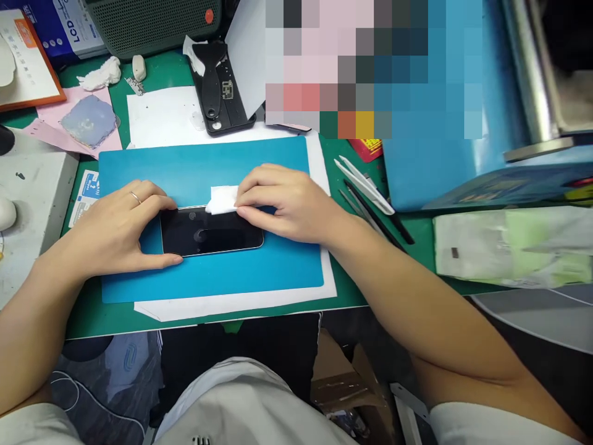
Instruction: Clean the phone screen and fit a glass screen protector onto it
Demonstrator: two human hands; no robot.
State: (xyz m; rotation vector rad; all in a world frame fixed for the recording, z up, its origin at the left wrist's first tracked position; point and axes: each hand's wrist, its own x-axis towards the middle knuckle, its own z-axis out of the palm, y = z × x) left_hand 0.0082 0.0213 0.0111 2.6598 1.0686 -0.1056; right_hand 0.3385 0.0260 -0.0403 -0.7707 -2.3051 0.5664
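Note:
A black smartphone (222, 238) lies flat on a blue work mat (278, 272). My left hand (123, 228) grips the phone's left end, thumb on the near edge and fingers on the far edge. Between the fingers and thumb of my right hand (282, 201) is a folded white tissue (223, 199), which rests on the phone's far edge. A roundish smudge or reflection shows on the dark surface of the phone. My right fingertips partly hide the tissue.
Tweezers (365, 185) and dark thin tools lie right of the mat. Behind it is a black phone frame (231, 102) with a scraper (212, 80). A green-white wipes pack (514, 247) sits at the right, a grey machine (41, 204) at the left.

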